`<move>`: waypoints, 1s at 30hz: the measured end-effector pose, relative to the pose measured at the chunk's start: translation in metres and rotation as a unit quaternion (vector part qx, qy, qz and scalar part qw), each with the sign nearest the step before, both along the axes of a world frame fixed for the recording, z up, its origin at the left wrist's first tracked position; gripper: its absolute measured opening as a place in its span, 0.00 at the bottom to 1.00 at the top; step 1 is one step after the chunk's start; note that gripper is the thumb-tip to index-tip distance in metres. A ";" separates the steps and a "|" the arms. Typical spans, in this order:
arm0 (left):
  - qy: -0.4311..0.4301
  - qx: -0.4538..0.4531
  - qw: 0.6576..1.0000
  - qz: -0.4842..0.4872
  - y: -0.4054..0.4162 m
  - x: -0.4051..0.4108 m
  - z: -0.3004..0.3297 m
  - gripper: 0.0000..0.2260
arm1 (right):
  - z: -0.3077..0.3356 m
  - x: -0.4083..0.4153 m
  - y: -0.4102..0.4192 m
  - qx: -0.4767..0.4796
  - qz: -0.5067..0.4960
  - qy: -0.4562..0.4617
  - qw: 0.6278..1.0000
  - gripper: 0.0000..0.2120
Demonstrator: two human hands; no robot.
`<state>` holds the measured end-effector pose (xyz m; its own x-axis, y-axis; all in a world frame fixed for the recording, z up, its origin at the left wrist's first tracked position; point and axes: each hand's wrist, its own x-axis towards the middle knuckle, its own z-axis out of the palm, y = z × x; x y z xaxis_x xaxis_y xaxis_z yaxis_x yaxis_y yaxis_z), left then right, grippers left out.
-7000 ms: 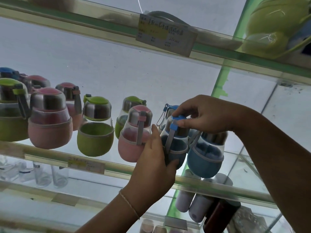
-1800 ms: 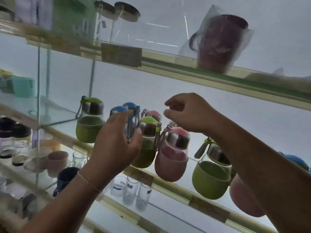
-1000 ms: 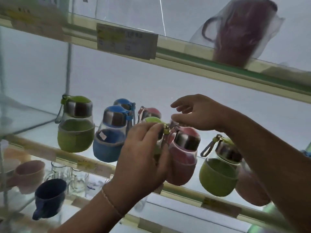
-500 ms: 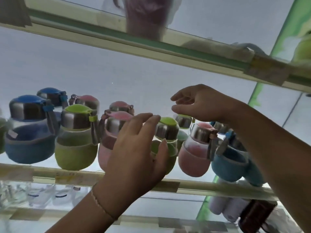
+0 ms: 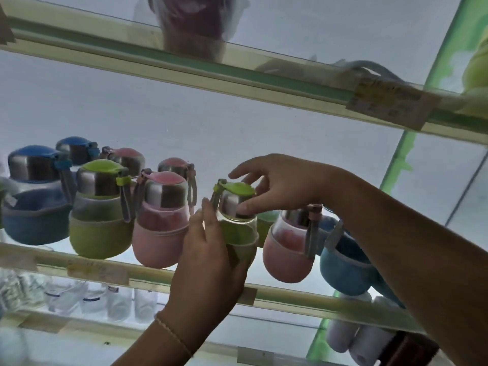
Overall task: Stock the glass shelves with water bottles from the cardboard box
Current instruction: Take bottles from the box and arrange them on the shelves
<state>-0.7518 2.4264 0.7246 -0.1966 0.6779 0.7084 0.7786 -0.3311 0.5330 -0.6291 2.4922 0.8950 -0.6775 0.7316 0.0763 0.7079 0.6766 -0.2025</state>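
A small green-sleeved water bottle (image 5: 239, 228) with a steel collar and green lid stands on the glass shelf (image 5: 148, 273), seen from below. My left hand (image 5: 208, 265) grips its lower body from the front. My right hand (image 5: 277, 186) holds its steel collar, thumb in front and fingers behind the lid. To its left stand a pink bottle (image 5: 161, 220), a green bottle (image 5: 101, 210) and a blue bottle (image 5: 34, 196). To its right stand a pink bottle (image 5: 290, 247) and a blue bottle (image 5: 348, 265). The cardboard box is out of view.
More bottles stand in a back row. The upper glass shelf (image 5: 237, 72) carries a wrapped dark cup (image 5: 195, 25) and a price label (image 5: 390, 104). Below are clear glasses (image 5: 100, 299) and white rolls (image 5: 356, 347). A green upright (image 5: 396, 165) stands at the right.
Both hands, open and hovering half a second ago, have closed on the small green bottle. The view has shifted slightly left and lower.
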 end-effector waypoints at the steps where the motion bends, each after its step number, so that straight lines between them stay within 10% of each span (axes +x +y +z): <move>1: -0.007 0.001 1.000 0.000 0.002 0.001 -0.002 0.51 | -0.002 -0.005 0.001 0.010 0.011 -0.012 1.000 0.28; 30: 0.098 -0.157 0.983 -0.008 0.027 -0.004 0.007 0.36 | -0.009 -0.063 0.060 0.124 -0.049 -0.113 0.985 0.29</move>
<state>-0.7560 2.4534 0.7313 -0.0653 0.8712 0.4866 0.8728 -0.1865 0.4511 -0.6917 2.5517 0.8864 -0.6246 0.7723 0.1159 0.7804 0.6117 0.1298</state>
